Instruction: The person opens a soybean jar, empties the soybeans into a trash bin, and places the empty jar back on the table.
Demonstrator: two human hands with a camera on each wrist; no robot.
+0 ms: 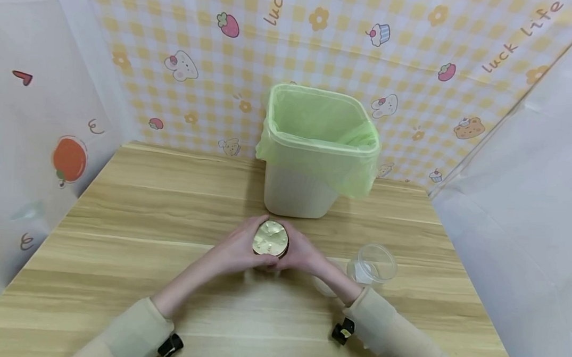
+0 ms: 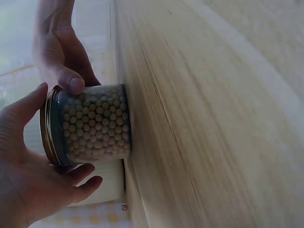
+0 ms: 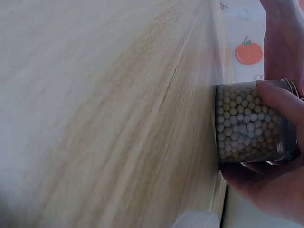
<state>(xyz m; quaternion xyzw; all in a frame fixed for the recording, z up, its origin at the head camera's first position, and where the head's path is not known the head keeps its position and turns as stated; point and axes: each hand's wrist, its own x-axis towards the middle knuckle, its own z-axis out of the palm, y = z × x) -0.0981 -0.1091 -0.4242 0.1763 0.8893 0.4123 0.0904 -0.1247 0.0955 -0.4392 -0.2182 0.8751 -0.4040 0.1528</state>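
A clear jar (image 2: 97, 121) of small pale round balls stands upright on the table, a gold lid (image 1: 270, 238) on its top. My left hand (image 1: 242, 246) curves round the lid from the left, thumb on the near side and fingers on the far side. From the right, my right hand (image 1: 299, 249) grips the jar's body, its thumb lying along the side in the right wrist view. Both hands meet round the jar, hiding most of its wall in the head view.
A white bin (image 1: 297, 187) with a pale green liner (image 1: 358, 173) stands just behind the jar. Right of the hands is a clear round container (image 1: 372, 263). A clear round piece (image 1: 323, 287) lies partly under my right forearm. Patterned cloth (image 1: 199, 89) hangs behind.
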